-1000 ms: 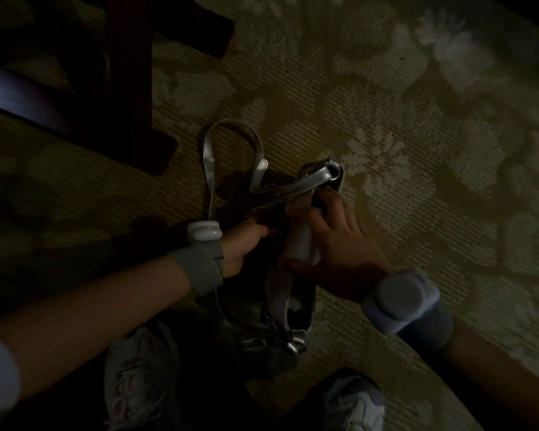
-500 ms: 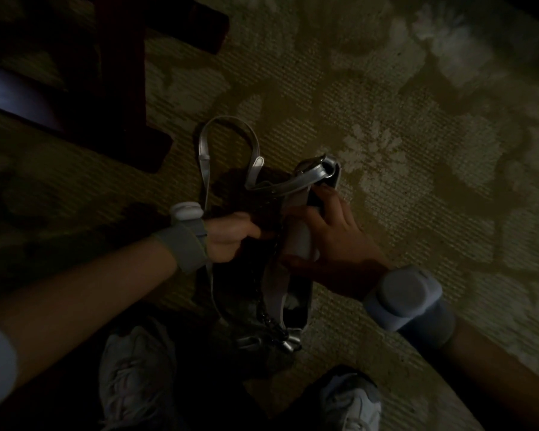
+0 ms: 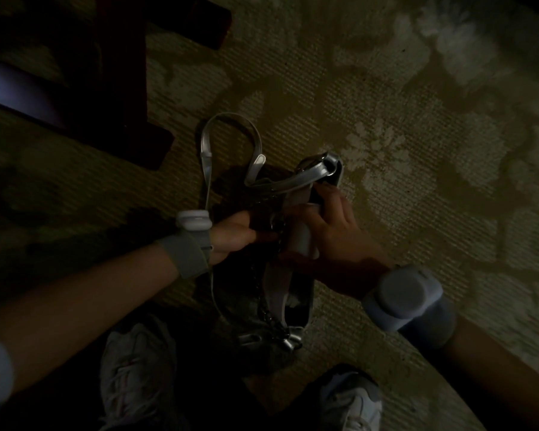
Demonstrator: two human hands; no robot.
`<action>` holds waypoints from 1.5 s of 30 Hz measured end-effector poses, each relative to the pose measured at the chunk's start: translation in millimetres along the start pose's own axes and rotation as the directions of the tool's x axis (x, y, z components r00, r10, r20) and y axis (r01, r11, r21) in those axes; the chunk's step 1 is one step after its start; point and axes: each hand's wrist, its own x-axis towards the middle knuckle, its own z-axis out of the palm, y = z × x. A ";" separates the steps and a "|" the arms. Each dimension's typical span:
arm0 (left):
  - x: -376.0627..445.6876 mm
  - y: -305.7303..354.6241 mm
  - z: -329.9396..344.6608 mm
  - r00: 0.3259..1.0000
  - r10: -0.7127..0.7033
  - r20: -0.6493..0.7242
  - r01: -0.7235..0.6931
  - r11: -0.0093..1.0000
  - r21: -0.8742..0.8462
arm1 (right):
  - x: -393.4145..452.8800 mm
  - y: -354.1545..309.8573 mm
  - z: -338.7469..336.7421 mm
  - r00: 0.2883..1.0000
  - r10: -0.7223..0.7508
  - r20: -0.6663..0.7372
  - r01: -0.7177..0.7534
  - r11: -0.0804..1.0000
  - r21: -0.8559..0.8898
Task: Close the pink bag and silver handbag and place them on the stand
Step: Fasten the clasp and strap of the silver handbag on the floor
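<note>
silver handbag gaping on patterned carpet, strap looped, left hand and right hand grip its rim

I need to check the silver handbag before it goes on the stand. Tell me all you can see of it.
The silver handbag lies on the patterned carpet between the person's shoes, long and narrow, metallic-looking, its top gaping open. A flat silver strap loops away from it; a dark chain runs along one side. The left hand and right hand both grip its middle.
</note>
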 end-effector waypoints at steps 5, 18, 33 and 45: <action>4.0 5.3 0.7 0.999 -0.006 0.037 0.006 1.000 0.013 | 0.2 -1.3 9.8 0.992 -0.017 -0.125 0.009 0.998 -0.062; 5.5 -0.5 -1.5 0.999 -0.023 0.046 0.027 0.996 -0.083 | 11.3 -5.8 40.4 0.901 0.249 -0.355 0.000 0.818 0.575; 6.8 -12.0 2.9 0.997 0.076 -0.002 -0.076 0.994 -0.074 | 10.7 -2.7 43.0 0.910 0.241 -0.336 -0.009 0.824 0.566; -4.3 -3.3 4.3 0.990 0.008 -0.142 -0.003 0.999 0.032 | 8.8 -3.3 43.8 0.904 0.248 -0.347 -0.010 0.826 0.564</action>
